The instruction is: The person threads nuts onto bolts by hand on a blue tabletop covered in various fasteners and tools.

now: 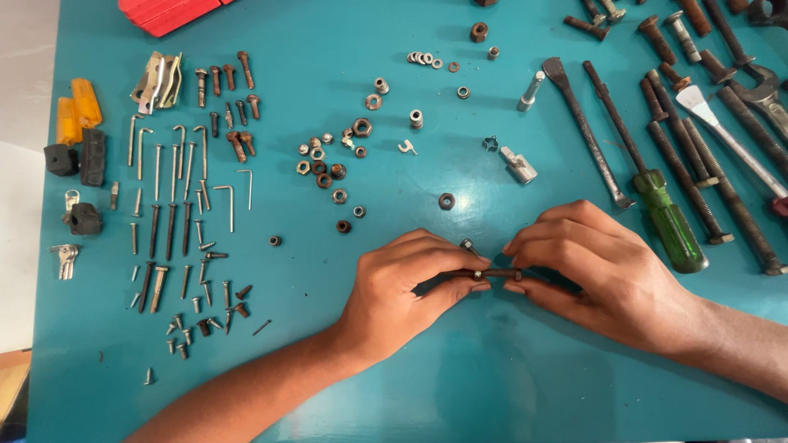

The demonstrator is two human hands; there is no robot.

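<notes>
No labels, signs or screens in view. One possible package: red case (168,12), flat, ribbed plastic, at top edge of teal table (460,385), left of centre, cut off by frame, lying at slant; whether open or closed cannot tell. No printed surface visible on it. All else on table loose, unpackaged

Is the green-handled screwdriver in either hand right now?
No, the green-handled screwdriver lies on the table right of the right hand; both hands pinch a small dark bolt.
</notes>
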